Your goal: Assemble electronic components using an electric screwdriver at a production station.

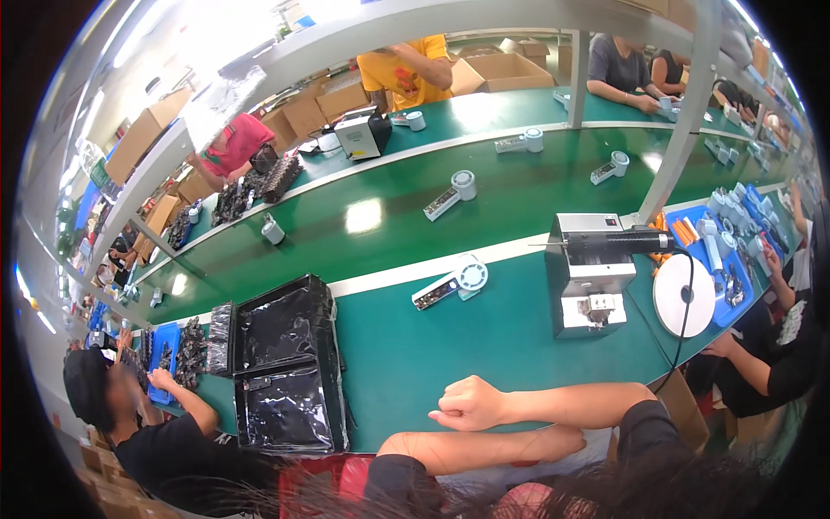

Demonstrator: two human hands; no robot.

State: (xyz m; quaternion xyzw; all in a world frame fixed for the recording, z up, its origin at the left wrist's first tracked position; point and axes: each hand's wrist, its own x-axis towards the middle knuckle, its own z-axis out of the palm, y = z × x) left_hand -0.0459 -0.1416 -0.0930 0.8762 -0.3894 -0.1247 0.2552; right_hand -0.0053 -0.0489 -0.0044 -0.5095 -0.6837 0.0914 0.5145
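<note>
My forearms are crossed at the table's near edge. My right hand [468, 404] points left over the green tabletop with its fingers curled into a fist, and I see nothing in it. Beneath it, my left arm reaches right, and my left hand [564, 442] lies by the edge with its fingers hidden. Beyond both hands lies a light-blue handheld fan [471, 277], its handle open and showing parts inside. Neither hand touches it. At the right stands a grey and black benchtop machine [592, 281], with a black electric screwdriver [616, 243] lying across it.
Black plastic-lined trays [285, 324] sit on the left. A white reel [684, 297] and a blue tray [735, 290] with fan parts are at right. A green conveyor [363, 216] carries several fans beyond a white rail. Metal posts rise there. Co-workers sit on both sides and opposite.
</note>
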